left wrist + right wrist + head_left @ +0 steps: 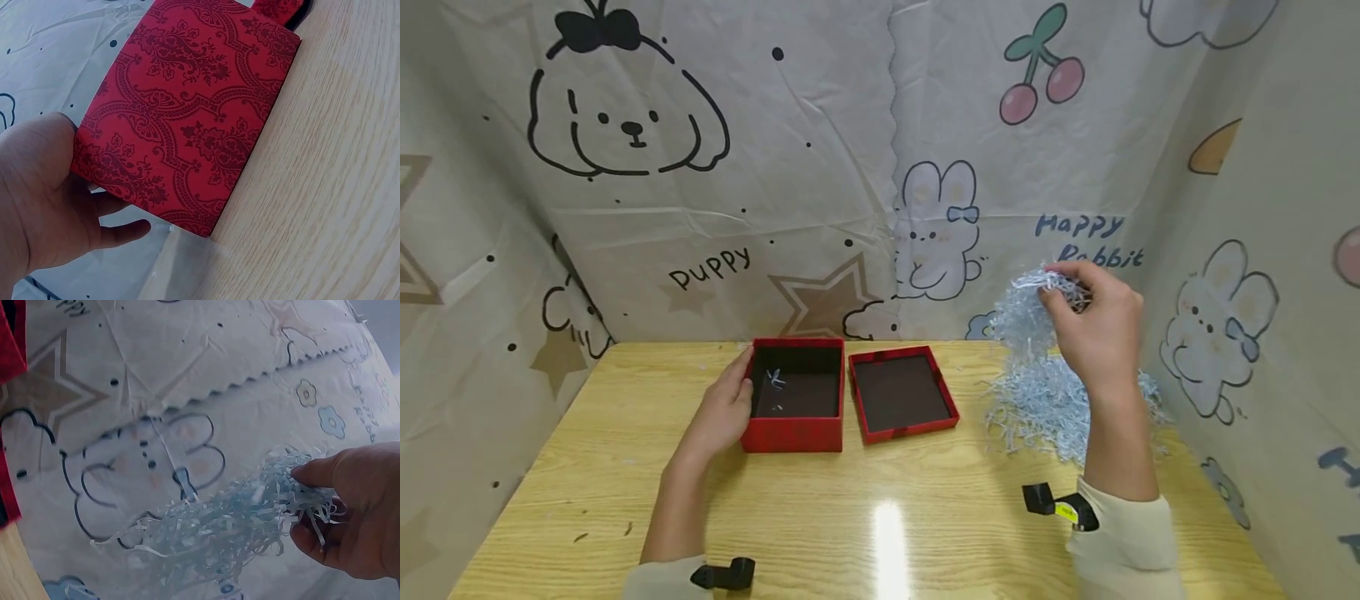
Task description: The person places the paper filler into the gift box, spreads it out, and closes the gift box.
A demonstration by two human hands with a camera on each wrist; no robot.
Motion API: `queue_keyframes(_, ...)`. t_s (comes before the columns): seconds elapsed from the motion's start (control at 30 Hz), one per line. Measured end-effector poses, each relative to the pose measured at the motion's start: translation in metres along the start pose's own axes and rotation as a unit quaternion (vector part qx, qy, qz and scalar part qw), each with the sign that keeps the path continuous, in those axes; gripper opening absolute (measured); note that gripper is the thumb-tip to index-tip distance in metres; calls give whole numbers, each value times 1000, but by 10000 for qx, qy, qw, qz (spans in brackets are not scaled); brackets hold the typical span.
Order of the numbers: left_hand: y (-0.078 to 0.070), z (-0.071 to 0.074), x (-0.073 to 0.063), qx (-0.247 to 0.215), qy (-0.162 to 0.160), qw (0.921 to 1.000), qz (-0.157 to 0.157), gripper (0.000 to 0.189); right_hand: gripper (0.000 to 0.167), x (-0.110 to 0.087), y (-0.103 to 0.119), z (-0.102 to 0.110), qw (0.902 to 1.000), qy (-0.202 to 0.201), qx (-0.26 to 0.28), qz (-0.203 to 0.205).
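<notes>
My right hand [1099, 327] pinches a clump of pale blue shredded paper [1028, 321], lifted over a loose heap of the same shreds [1045, 408] on the right. In the right wrist view, strands of shredded paper [219, 519] trail away from the thumb and fingers. At the left, my left hand [721, 412] rests against the left side of a red box [793, 435]. The box stands uncovered, with a few shreds [775, 379] on its dark bottom. The left wrist view shows its patterned front wall [181, 112] and my left hand's fairly straight fingers [125, 234], partly hidden by the box.
The red box lid [904, 395] lies inside-up beside the box, between it and the heap. Everything is on a wooden table [820, 517]. A printed cloth [820, 167] hangs behind the table and along both sides. Small dark bits [628, 528] lie at the front left.
</notes>
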State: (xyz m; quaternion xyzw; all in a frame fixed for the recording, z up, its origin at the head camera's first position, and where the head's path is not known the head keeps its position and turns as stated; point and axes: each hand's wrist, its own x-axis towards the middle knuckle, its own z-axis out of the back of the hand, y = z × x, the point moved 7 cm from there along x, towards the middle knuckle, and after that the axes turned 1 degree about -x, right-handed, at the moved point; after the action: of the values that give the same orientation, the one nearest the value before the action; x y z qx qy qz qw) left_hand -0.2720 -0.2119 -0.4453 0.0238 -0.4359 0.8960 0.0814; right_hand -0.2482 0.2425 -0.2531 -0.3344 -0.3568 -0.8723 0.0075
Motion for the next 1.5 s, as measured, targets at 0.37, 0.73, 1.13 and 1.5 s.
queue_keyframes(0.37,1,-2,-2,77,-35,9999,60,58,21,12,68,-55,9894,694,1117,616)
queue_keyframes(0.73,1,1,-1,114,-67,9999,32,58,16,17,163,-96,9609,1264,1961,1491)
queue_keyframes(1.13,-2,3,1,128,-140,9998,-77,57,16,-10,176,-179,9469,1941,1916,1705)
queue_keyframes(1.5,0,3,1,140,-119,9998,-99,57,19,-64,127,-253,9364,2980,1093,1497)
